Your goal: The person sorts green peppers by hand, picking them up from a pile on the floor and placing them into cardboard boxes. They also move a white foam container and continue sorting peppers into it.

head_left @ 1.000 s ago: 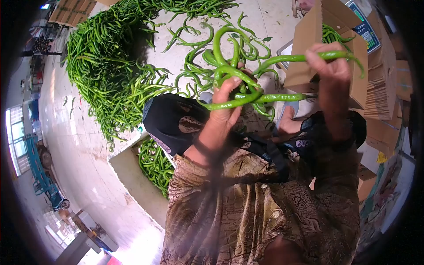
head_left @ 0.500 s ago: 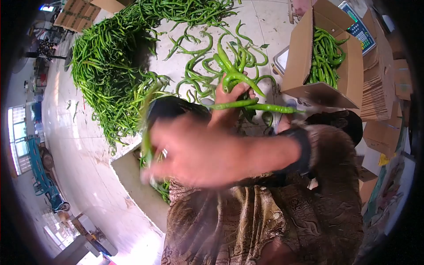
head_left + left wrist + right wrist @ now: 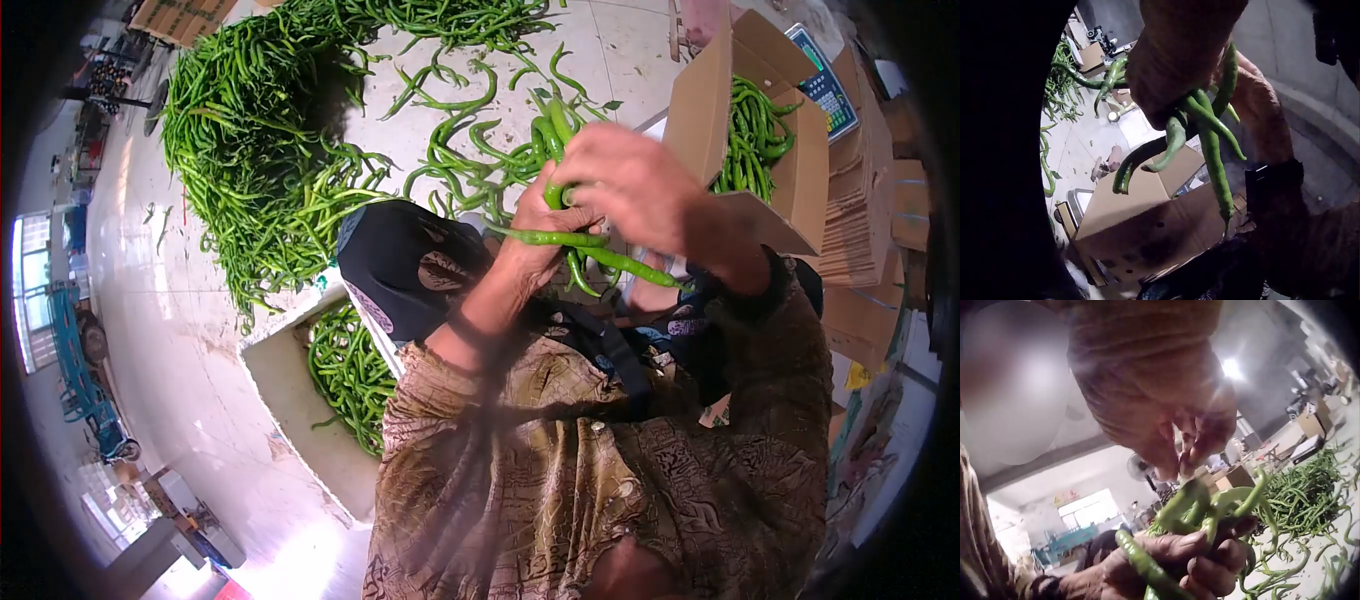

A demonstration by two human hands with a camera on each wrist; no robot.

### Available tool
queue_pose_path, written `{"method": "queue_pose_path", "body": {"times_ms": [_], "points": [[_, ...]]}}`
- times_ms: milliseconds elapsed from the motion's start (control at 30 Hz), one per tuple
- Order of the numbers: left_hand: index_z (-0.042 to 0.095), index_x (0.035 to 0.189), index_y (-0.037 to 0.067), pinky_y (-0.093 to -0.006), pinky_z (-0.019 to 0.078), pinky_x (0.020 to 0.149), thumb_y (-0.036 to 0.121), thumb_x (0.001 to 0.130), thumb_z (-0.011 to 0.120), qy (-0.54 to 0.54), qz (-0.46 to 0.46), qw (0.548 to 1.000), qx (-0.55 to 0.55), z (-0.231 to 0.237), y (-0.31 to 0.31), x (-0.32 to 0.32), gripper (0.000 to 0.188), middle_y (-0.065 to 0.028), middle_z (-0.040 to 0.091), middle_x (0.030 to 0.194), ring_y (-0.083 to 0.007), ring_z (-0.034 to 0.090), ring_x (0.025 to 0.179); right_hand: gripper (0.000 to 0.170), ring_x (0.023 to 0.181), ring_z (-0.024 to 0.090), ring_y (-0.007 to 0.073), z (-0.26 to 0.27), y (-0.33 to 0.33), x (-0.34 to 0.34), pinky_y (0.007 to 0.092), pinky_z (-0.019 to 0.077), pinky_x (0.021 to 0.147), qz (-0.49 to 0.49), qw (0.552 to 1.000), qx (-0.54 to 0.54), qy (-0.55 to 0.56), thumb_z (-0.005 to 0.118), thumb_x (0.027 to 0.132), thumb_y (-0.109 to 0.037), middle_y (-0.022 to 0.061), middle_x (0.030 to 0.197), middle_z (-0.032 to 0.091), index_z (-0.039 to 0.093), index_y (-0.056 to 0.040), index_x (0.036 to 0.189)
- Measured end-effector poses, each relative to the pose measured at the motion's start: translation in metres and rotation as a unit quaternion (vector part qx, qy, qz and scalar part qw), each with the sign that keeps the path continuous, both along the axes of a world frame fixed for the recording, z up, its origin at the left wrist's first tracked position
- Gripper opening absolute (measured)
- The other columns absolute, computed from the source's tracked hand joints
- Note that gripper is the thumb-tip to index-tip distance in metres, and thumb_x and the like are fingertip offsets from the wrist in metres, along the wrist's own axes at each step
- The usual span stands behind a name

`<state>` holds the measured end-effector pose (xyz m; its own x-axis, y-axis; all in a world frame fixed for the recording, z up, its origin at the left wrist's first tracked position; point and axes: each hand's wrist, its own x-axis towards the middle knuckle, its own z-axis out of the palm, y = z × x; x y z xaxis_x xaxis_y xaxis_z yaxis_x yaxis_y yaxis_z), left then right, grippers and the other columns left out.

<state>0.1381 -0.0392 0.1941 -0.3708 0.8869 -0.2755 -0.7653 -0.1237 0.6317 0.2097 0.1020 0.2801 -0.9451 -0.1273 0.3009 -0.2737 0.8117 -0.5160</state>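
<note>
In the head view my left hand (image 3: 540,225) grips a bunch of long green chili peppers (image 3: 625,262), whose ends stick out on both sides of the fist. The right wrist view shows the left thumb and fingers (image 3: 1213,569) wrapped round this bunch. My right hand (image 3: 635,180) is over the top of the bunch, its fingers bent. In the right wrist view its fingertips (image 3: 1179,470) come together at the upper end of one green chili pepper (image 3: 1182,503) and pinch it. More peppers (image 3: 1213,165) hang below the left fist in the left wrist view.
A cardboard box (image 3: 695,95) with peppers stands at the right, beside a scale display (image 3: 825,85). At lower left is a pale bin (image 3: 290,400) holding peppers. A large pepper heap (image 3: 240,150) lies on the floor, with loose peppers (image 3: 465,160) before me. Flattened cartons (image 3: 855,190) stack at right.
My right hand carried a pepper from the bunch leftward over the pale bin, then came back to the bunch without it. The left hand kept its grip, and fewer peppers show in it.
</note>
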Motion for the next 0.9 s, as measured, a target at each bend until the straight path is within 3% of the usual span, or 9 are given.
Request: {"method": "queue_pose_path", "body": {"times_ms": [33, 100, 167, 200, 267, 400, 567, 767, 900], "points": [[0.049, 0.119, 0.006, -0.0251, 0.0512, 0.063, -0.004, 0.081, 0.068, 0.020, -0.022, 1.000, 0.001, -0.002, -0.002, -0.001, 0.043, -0.0043, 0.059, 0.094, -0.0122, 0.059, 0.074, 0.016, 0.088, 0.057, 0.0307, 0.001, 0.008, 0.001, 0.0389, 0.0471, 0.075, -0.005, 0.999, -0.019, 0.045, 0.053, 0.079, -0.006, 0.0117, 0.092, 0.058, 0.065, -0.0051, 0.091], [0.049, 0.120, 0.006, -0.0250, 0.0505, 0.061, -0.004, 0.081, 0.068, 0.027, -0.023, 0.999, 0.002, -0.003, -0.003, 0.000, 0.044, -0.0048, 0.059, 0.093, -0.0124, 0.058, 0.071, 0.017, 0.084, 0.061, 0.0241, 0.009, 0.020, 0.009, 0.0332, 0.0479, 0.077, -0.203, 0.969, -0.132, -0.046, 0.058, 0.085, -0.016, 0.0115, 0.091, 0.062, 0.064, -0.0013, 0.091], [0.048, 0.120, 0.006, -0.0249, 0.0499, 0.059, -0.004, 0.081, 0.069, 0.037, -0.029, 0.999, 0.006, -0.001, -0.001, 0.000, 0.045, -0.0053, 0.060, 0.093, -0.0126, 0.058, 0.068, 0.020, 0.089, 0.061, 0.0181, 0.005, 0.031, 0.019, 0.0323, 0.0471, 0.079, -0.279, 0.910, -0.256, -0.166, 0.059, 0.087, -0.017, 0.0073, 0.092, 0.063, 0.062, -0.0015, 0.099], [0.048, 0.120, 0.006, -0.0246, 0.0498, 0.059, -0.004, 0.081, 0.068, 0.017, -0.027, 0.999, 0.026, -0.001, -0.001, 0.000, 0.044, -0.0053, 0.060, 0.092, -0.0128, 0.058, 0.068, 0.020, 0.089, 0.061, 0.0181, -0.004, 0.037, 0.024, 0.0323, 0.0471, 0.079, -0.280, 0.911, -0.255, -0.165, 0.059, 0.087, -0.017, 0.0073, 0.092, 0.063, 0.062, -0.0015, 0.099], [0.047, 0.123, 0.005, -0.0240, 0.0499, 0.060, -0.003, 0.081, 0.068, -0.007, -0.023, 0.999, 0.045, 0.000, -0.002, 0.001, 0.047, -0.0059, 0.060, 0.091, -0.0131, 0.059, 0.068, 0.033, 0.095, 0.059, 0.0146, -0.030, 0.040, 0.034, 0.0308, 0.0451, 0.083, -0.193, 0.840, -0.446, -0.241, 0.057, 0.088, -0.017, 0.0060, 0.101, 0.063, 0.056, -0.0013, 0.117], [0.039, 0.136, 0.004, -0.0268, 0.0505, 0.063, 0.008, 0.081, 0.072, 0.008, -0.055, 0.994, 0.099, 0.004, -0.001, 0.000, 0.065, -0.0078, 0.059, 0.091, -0.0153, 0.060, 0.073, 0.051, 0.100, 0.054, 0.0127, -0.029, 0.022, 0.041, 0.0273, 0.0415, 0.085, -0.094, 0.777, -0.561, -0.270, 0.056, 0.089, -0.019, 0.0076, 0.117, 0.061, 0.045, -0.0003, 0.135], [0.038, 0.137, 0.005, -0.0241, 0.0505, 0.060, 0.008, 0.080, 0.073, 0.006, -0.049, 0.996, 0.079, 0.010, -0.001, 0.003, 0.068, -0.0081, 0.060, 0.093, -0.0139, 0.060, 0.074, 0.040, 0.097, 0.055, 0.0108, -0.022, 0.021, 0.042, 0.0260, 0.0424, 0.082, -0.135, 0.815, -0.529, -0.193, 0.056, 0.092, -0.020, 0.0066, 0.111, 0.063, 0.054, 0.0005, 0.126], [0.037, 0.138, 0.004, -0.0227, 0.0529, 0.060, 0.002, 0.078, 0.073, -0.015, -0.037, 0.994, 0.105, 0.008, 0.001, 0.001, 0.071, -0.0075, 0.060, 0.096, -0.0127, 0.061, 0.071, 0.023, 0.083, 0.063, 0.0120, -0.007, 0.020, 0.048, 0.0252, 0.0467, 0.065, -0.235, 0.849, -0.447, -0.157, 0.053, 0.093, -0.017, 0.0069, 0.094, 0.065, 0.058, 0.0011, 0.106], [0.036, 0.138, 0.003, -0.0236, 0.0526, 0.058, 0.001, 0.079, 0.072, -0.050, -0.055, 0.991, 0.113, 0.010, 0.000, 0.001, 0.069, -0.0096, 0.060, 0.095, -0.0145, 0.061, 0.068, 0.017, 0.067, 0.066, 0.0205, 0.008, -0.005, 0.049, 0.0328, 0.0493, 0.057, -0.269, 0.932, -0.223, -0.102, 0.053, 0.092, -0.013, 0.0134, 0.088, 0.063, 0.054, 0.0032, 0.097]]}}
